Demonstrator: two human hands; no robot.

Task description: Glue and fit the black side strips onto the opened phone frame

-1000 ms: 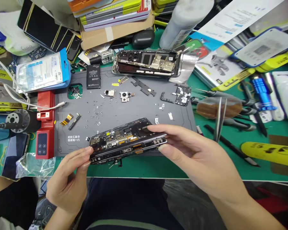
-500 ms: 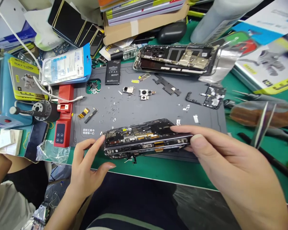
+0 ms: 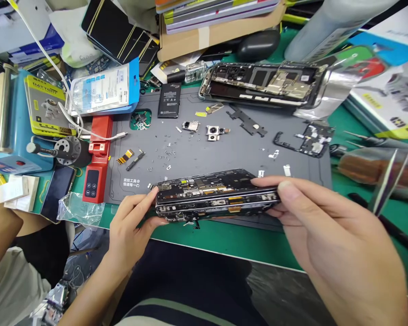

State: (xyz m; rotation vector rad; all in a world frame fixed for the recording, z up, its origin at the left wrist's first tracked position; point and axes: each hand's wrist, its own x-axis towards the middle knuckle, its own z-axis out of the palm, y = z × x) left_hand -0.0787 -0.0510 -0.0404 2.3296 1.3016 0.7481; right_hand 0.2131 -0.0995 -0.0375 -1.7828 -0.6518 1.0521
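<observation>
Head view: two hands (image 3: 221, 213) grip one opened phone (image 3: 214, 192) above one grey mat (image 3: 204, 156)

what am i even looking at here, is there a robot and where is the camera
There is no robot: a person works with two bare hands, seen by one camera worn on the head, looking forward and down. The left hand and right hand hold an opened phone by its ends, circuit parts showing. Beyond it, a gray mat bears a battery, camera parts and tiny loose pieces. Another opened phone lies farther back; tweezers are at the right.
</observation>
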